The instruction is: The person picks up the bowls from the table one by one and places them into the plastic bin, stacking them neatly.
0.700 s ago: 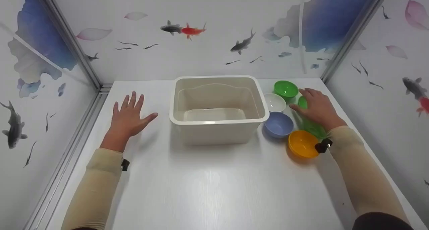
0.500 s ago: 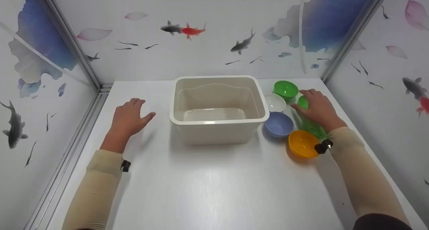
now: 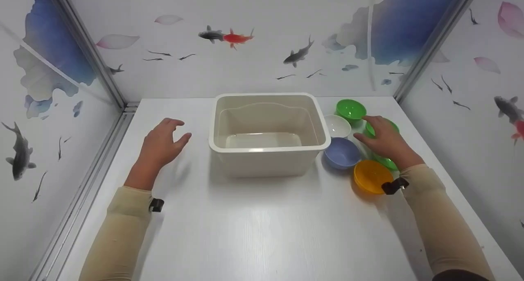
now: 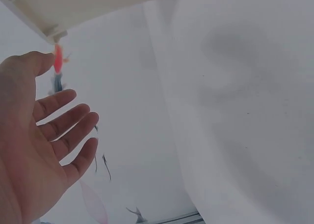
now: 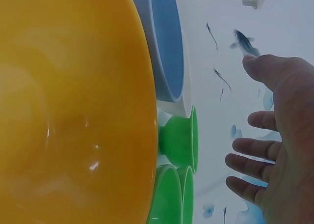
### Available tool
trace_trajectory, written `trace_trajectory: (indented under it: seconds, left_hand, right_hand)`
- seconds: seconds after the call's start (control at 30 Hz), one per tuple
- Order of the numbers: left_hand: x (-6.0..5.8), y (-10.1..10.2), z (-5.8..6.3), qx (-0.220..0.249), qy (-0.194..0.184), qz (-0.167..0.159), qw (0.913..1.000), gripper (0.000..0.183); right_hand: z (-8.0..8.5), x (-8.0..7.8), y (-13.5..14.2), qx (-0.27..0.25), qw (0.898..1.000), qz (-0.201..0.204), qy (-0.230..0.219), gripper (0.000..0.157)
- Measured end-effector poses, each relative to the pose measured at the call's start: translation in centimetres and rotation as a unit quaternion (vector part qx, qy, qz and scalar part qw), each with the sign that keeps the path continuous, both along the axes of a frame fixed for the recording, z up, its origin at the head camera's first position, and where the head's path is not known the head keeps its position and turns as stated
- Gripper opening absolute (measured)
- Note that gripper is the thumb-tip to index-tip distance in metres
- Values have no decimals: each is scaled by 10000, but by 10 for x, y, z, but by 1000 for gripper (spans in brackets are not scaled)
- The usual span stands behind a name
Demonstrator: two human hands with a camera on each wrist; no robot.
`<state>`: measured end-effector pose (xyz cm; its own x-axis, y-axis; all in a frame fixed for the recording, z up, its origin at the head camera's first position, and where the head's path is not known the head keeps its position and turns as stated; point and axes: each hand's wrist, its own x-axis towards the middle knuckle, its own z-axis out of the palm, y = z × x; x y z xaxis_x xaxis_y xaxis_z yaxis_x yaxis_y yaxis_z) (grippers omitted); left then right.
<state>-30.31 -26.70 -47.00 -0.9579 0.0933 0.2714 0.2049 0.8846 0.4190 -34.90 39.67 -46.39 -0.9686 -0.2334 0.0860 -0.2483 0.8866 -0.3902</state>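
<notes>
My left hand [image 3: 159,143] hovers above the table to the left of a cream plastic bin [image 3: 266,163], its fingers loosely bent and holding nothing. On the other side, my right hand [image 3: 385,138] hangs over the bowls with relaxed fingers and nothing in its grasp. Partly hidden beneath it are two green bowls, one [image 3: 393,126] farther back and one [image 3: 387,162] nearer. Around them stand another green bowl [image 3: 351,110], a white bowl [image 3: 339,126], a blue bowl [image 3: 342,153] and an orange bowl [image 3: 371,177]. In the right wrist view the orange bowl [image 5: 73,106] looms close.
The white table [image 3: 254,227] holds the bin at its back middle, with the bowls crowded along the bin's right side. Printed wall panels [image 3: 262,68] with metal corner posts [image 3: 436,45] enclose the back and sides.
The left hand's spread fingers have bent inward. My right hand has dipped slightly toward me, so more of the green bowls shows around it. The bowls and bin stay in place.
</notes>
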Motion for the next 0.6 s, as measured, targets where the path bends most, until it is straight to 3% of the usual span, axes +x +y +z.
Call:
trace_trajectory:
  seconds: [0.2, 0.4, 0.6]
  left_hand:
    - [3, 10, 8, 310, -118, -172, 9993, 58]
    - [7, 24, 18, 694, -366, -304, 9964, 77]
    - [11, 42, 27, 856, -354, -543, 9942, 91]
  right_hand:
    - [1, 3, -3, -22, 10000, 10, -6, 79]
    - [0, 4, -3, 26, 10000, 3, 60, 83]
    - [2, 6, -5, -35, 10000, -9, 87, 86]
